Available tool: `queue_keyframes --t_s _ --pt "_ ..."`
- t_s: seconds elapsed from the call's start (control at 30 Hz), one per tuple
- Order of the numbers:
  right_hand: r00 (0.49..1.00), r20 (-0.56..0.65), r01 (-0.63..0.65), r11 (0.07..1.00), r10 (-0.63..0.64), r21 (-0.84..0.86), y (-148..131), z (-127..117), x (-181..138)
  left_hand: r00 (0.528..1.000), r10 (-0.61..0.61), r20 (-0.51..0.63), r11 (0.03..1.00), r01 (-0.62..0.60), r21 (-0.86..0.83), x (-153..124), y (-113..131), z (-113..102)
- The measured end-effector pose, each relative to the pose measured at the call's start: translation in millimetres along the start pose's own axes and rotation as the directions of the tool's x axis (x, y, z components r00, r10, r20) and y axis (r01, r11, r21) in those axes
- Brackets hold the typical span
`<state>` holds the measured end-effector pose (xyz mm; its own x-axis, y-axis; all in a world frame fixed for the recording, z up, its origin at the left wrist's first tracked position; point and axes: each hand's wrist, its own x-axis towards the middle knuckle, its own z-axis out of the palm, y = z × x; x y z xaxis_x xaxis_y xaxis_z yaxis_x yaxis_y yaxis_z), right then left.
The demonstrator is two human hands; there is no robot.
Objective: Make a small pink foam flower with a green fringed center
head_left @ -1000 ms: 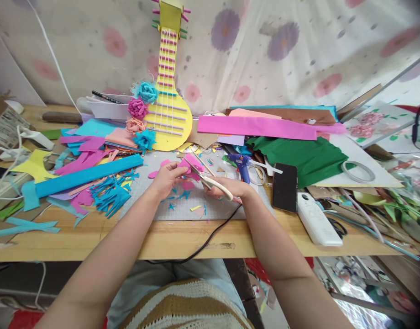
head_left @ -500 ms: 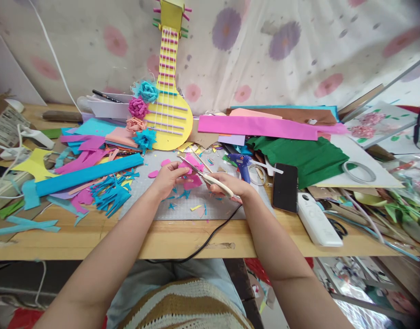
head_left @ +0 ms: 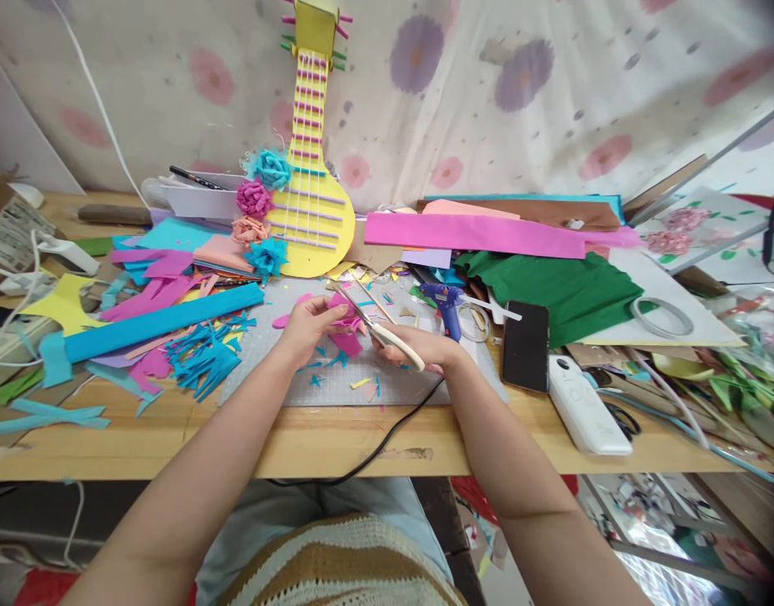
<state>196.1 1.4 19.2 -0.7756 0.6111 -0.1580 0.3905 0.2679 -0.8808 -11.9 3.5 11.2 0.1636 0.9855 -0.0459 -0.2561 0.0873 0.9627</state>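
My left hand pinches a small pink paper piece above a grey cutting mat. My right hand grips cream-handled scissors, whose blades point up and left into the pink paper. Pink offcuts and blue scraps lie on the mat beneath both hands.
A yellow paper guitar with paper flowers leans on the wall behind. A blue paper roll, fringed blue paper, blue glue gun, black phone, white remote and green cloth crowd the wooden table. A black cord drops over the front edge.
The scissors have shifted slightly up and left along the pink paper, and the paper piece has turned and looks smaller in my left hand.
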Motion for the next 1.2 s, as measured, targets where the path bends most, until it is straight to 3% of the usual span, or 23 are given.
queue_keyframes --t_s 0.43,0.63,0.87,1.2 --pt "0.997 -0.08 -0.01 0.989 0.022 0.149 -2 2 0 1.0 -0.016 -0.002 0.999 0.016 -0.034 -1 1 1" --pt "0.987 -0.16 0.042 0.976 -0.008 0.212 -3 0 0 0.994 -0.054 0.093 0.998 0.05 0.047 -2 3 -2" --pt "0.882 -0.468 0.062 0.969 0.059 0.238 -7 13 19 0.952 -0.219 0.214 0.952 0.161 0.26 -6 2 2" --pt "0.849 -0.522 0.1 0.948 0.077 0.302 -13 21 25 0.95 -0.204 0.237 0.924 0.107 0.366 -7 -2 6"
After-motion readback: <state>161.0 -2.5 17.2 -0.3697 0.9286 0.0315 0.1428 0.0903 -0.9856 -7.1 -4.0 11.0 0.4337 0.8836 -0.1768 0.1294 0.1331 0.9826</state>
